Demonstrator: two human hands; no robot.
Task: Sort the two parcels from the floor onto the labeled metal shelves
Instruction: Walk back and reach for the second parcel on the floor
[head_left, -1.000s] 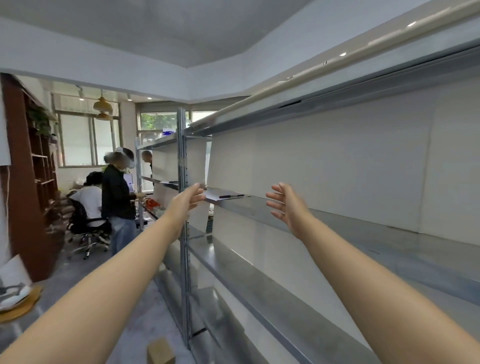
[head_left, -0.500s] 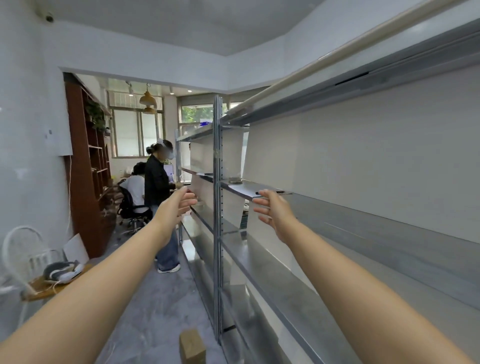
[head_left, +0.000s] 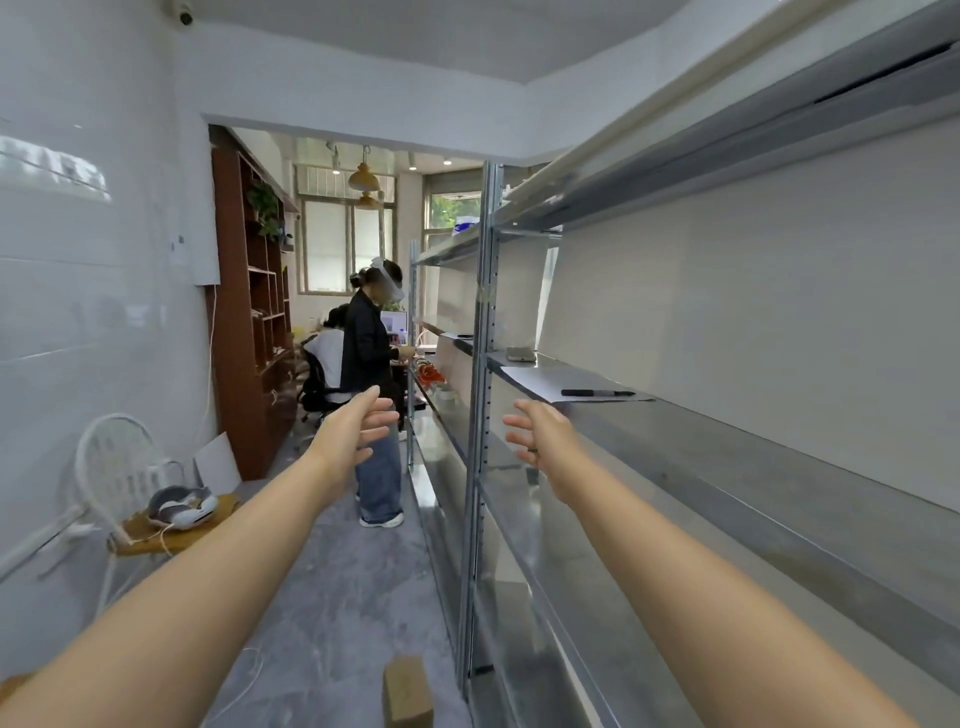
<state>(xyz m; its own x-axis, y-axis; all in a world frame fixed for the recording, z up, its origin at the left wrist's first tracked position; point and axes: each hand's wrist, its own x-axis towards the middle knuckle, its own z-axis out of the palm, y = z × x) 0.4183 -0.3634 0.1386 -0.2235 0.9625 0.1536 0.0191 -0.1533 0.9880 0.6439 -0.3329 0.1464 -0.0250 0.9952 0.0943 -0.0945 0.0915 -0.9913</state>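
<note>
Parcel (head_left: 408, 693) — small brown cardboard box — on the floor (head_left: 337, 597); left hand (head_left: 358, 431) and right hand (head_left: 540, 436) spread, empty.

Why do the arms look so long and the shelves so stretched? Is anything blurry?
Head view: the wide-angle lens stretches the forearms and metal shelves toward the edges; the left wall is smeared; the far windows glow bright; the parcel at the bottom edge is slightly soft.

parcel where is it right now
In the head view the parcel stands on the floor at the bottom centre, just left of the foot of the nearest shelf post.
</note>
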